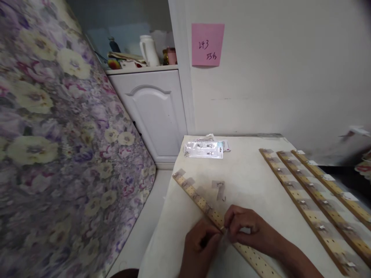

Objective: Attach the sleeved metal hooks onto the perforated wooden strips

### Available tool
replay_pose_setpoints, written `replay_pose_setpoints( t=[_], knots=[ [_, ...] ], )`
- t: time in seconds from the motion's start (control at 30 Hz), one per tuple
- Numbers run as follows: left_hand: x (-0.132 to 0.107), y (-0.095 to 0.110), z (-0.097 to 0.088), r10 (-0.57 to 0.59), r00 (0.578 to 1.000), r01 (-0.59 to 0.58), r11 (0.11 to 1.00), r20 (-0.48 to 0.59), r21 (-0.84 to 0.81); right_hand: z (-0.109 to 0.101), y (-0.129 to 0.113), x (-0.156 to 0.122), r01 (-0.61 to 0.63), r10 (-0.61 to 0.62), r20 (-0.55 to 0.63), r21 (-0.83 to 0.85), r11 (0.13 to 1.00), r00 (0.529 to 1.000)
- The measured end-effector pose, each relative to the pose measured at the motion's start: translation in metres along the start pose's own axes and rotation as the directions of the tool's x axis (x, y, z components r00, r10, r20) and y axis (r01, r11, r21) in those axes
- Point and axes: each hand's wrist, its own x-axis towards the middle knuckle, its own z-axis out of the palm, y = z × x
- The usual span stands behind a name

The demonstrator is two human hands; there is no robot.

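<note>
- Working at perforated strip [216, 217], lower centre, left hand [199, 243] likely bracing.
- Right hand [249, 227] pinching blurred clear piece [225, 241]; left grip: closure cannot tell.
- Hooks [220, 190] just above, likely for reach.

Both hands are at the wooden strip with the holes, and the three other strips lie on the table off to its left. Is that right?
Not quite: the three other strips lie off to the right of the wooden strip with the holes, as the head view shows. The left hand and right hand are indeed both at it.
</note>
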Motion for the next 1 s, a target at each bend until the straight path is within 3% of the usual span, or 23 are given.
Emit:
replay_pose_setpoints(
  t=[0.13, 0.2, 0.3, 0.4, 0.5, 0.63, 1.0],
  knots=[
    [-0.001, 0.006, 0.002, 0.071, 0.997, -0.069, 0.995, 0.033, -0.071, 0.003, -0.001, -0.001, -0.001, -0.002, 0.035, 0.084, 0.996, 0.999],
    [-0.002, 0.009, 0.002, 0.021, 0.998, -0.015, 0.993, 0.053, -0.117, 0.003, -0.001, -0.001, -0.001, -0.005, 0.049, 0.137, 0.991, 0.999],
    [-0.003, 0.007, 0.003, -0.139, 0.986, 0.155, 0.963, 0.09, -0.219, 0.001, -0.001, -0.002, -0.014, 0.002, 0.054, 0.221, 0.975, 0.999],
    [-0.003, 0.001, 0.007, -0.244, 0.949, 0.303, 0.877, 0.199, -0.373, -0.001, -0.002, -0.003, -0.025, 0.006, 0.066, 0.284, 0.958, 0.998],
    [-0.003, -0.004, 0.012, -0.266, 0.907, 0.406, 0.759, 0.327, -0.509, 0.001, -0.002, -0.003, -0.027, 0.002, 0.085, 0.296, 0.955, 0.996],
    [-0.005, -0.004, 0.016, -0.298, 0.863, 0.503, 0.583, 0.407, -0.638, 0.007, -0.004, -0.002, -0.079, 0.049, 0.116, 0.273, 0.959, 0.992],
    [-0.005, -0.009, 0.014, -0.329, 0.798, 0.601, 0.505, 0.505, -0.62, 0.008, 0.003, -0.002, -0.152, 0.117, 0.151, 0.251, 0.956, 0.982]
  ],
)
